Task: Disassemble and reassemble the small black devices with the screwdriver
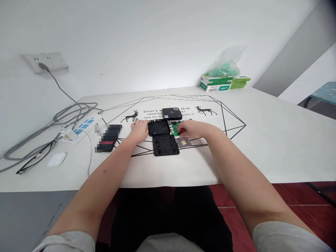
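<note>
Centrally, a green circuit board (173,128) lies right of the farther black shell (159,128); the right hand (193,128) overlaps the board's right side, the left hand (140,130) the shell's left edge (neither grip can be told).

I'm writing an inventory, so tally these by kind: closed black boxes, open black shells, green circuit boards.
Closed black box: 1
Open black shells: 2
Green circuit board: 1
Total: 4
</note>
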Demonstrator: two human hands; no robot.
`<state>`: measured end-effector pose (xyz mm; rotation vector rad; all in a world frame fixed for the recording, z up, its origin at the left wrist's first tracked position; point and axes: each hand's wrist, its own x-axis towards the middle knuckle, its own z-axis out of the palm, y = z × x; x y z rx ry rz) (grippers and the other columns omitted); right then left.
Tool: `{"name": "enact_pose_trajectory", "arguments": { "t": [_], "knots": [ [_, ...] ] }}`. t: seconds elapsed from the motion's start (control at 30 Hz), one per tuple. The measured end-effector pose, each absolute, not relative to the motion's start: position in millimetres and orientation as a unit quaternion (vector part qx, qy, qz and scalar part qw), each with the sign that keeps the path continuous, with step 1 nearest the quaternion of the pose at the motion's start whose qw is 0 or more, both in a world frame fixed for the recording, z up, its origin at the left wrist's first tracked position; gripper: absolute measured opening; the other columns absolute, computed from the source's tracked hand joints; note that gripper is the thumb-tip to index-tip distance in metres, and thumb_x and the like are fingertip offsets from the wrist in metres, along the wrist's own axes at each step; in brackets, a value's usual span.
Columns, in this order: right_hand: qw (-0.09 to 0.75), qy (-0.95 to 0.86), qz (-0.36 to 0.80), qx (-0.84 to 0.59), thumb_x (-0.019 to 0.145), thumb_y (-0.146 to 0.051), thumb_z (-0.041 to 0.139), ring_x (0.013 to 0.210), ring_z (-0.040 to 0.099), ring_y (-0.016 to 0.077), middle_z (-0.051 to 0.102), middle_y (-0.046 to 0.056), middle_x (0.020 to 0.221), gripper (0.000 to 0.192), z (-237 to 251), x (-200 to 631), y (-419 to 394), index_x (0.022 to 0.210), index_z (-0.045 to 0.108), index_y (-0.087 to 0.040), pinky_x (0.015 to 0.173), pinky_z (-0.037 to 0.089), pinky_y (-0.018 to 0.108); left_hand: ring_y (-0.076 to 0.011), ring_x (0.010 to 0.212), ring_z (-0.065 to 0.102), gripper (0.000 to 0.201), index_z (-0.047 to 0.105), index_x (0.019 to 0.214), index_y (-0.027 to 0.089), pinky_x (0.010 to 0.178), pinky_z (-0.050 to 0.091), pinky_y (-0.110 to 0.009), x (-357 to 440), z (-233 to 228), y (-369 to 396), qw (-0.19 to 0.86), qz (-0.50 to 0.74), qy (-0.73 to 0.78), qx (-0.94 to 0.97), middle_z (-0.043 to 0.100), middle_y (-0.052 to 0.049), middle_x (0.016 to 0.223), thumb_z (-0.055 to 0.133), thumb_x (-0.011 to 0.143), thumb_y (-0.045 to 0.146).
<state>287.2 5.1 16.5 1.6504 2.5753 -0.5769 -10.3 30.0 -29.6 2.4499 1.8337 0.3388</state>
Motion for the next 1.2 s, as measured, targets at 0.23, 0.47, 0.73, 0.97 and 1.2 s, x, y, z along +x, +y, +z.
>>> {"name": "enact_pose_trajectory", "arguments": {
  "t": [0.23,0.47,0.73,0.97,1.2],
  "knots": [
    [0.017,0.834,-0.164,0.527,0.084,-0.013,0.067,0.078,0.064,0.0213,0.077,0.006,0.092,0.012,20.5,282.3,1.9,0.079,0.072,-0.022,0.071,0.045,0.034,-0.0351,0.152,0.047,0.048,0.063,0.148,0.024,0.124,0.037,-0.056,-9.1,-27.4,28.6,0.031,0.101,0.599,0.794,0.068,-0.014,0.152,0.044,0.104,0.017],
    [0.010,0.840,-0.139,0.525,0.083,-0.015,0.066,0.076,0.061,0.0213,0.074,0.007,0.092,0.010,19.6,282.4,0.9,0.077,0.065,-0.023,0.071,0.043,0.034,-0.0328,0.150,0.050,0.062,0.049,0.161,0.023,0.123,0.037,-0.056,-9.2,-25.0,27.2,0.052,0.137,0.605,0.783,0.067,-0.014,0.154,0.041,0.101,0.009],
    [-0.179,0.826,-0.110,0.523,0.091,-0.026,0.055,0.115,0.062,0.0349,0.070,0.017,0.113,0.007,26.4,284.3,1.1,0.088,0.060,-0.022,0.103,0.048,0.049,-0.0328,0.148,0.052,0.050,0.058,0.152,0.024,0.121,0.039,-0.054,-10.2,-21.8,29.5,0.068,0.138,0.602,0.783,0.072,-0.014,0.146,0.045,0.104,0.017],
    [-0.261,0.756,-0.208,0.563,0.098,-0.026,0.048,0.107,0.064,0.0320,0.071,0.017,0.116,0.006,27.4,276.9,-0.9,0.092,0.047,-0.025,0.097,0.052,0.049,-0.0340,0.149,0.051,0.051,0.059,0.151,0.024,0.122,0.039,-0.054,-10.5,-25.3,29.8,0.053,0.128,0.598,0.790,0.070,-0.013,0.149,0.046,0.102,0.015],
    [-0.356,0.793,-0.243,0.431,0.106,-0.034,0.044,0.148,0.055,0.0337,0.065,0.021,0.147,0.009,13.5,257.5,-7.2,0.100,0.044,-0.027,0.118,0.045,0.057,-0.0330,0.148,0.051,0.052,0.061,0.150,0.026,0.122,0.040,-0.054,-9.8,-25.2,30.2,0.058,0.136,0.597,0.789,0.070,-0.012,0.148,0.039,0.104,0.014]
  ]
}}
